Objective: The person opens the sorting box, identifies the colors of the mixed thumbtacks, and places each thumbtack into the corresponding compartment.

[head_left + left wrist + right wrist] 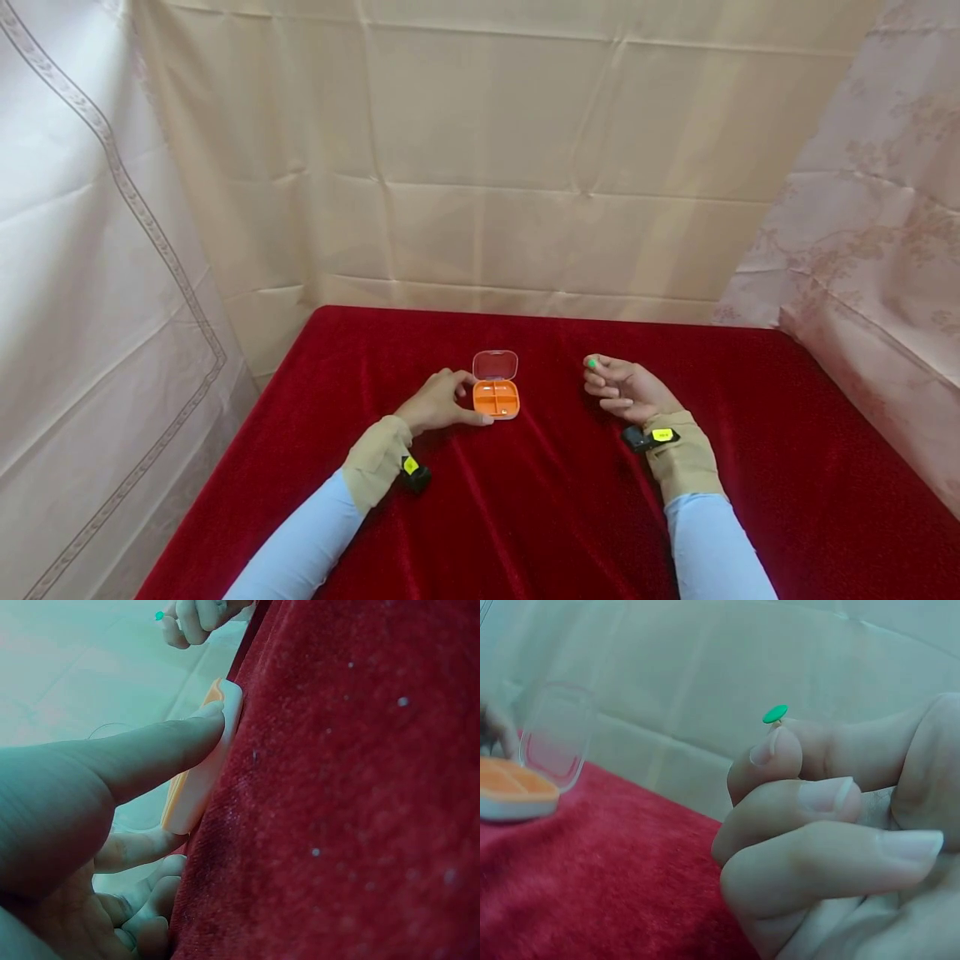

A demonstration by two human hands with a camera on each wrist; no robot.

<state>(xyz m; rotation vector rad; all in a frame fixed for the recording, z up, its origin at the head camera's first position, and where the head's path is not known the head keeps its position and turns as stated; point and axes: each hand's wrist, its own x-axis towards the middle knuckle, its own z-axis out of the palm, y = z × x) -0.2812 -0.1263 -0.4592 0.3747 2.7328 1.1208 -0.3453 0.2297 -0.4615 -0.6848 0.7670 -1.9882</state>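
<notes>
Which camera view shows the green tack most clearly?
Right wrist: the green tack is largest there, its flat top and part of its stem visible in the right hand. The head view shows only a small green dot; the left wrist view, a green spot near the top.

From where I stand, the worktop (540, 508) is wrapped in a deep red, velvety cloth (795, 442), its far corners rounded. Soft creases run through the pile towards the near side, and the nap looks lighter in streaks. Up close, a few tiny pale specks (403, 702) dot the fabric. Sitting flat on it, towards the far edge and a little left of the middle, is a small orange-and-white box (496, 400) with four compartments. Its clear lid (495, 365) stands raised on the far side.
</notes>
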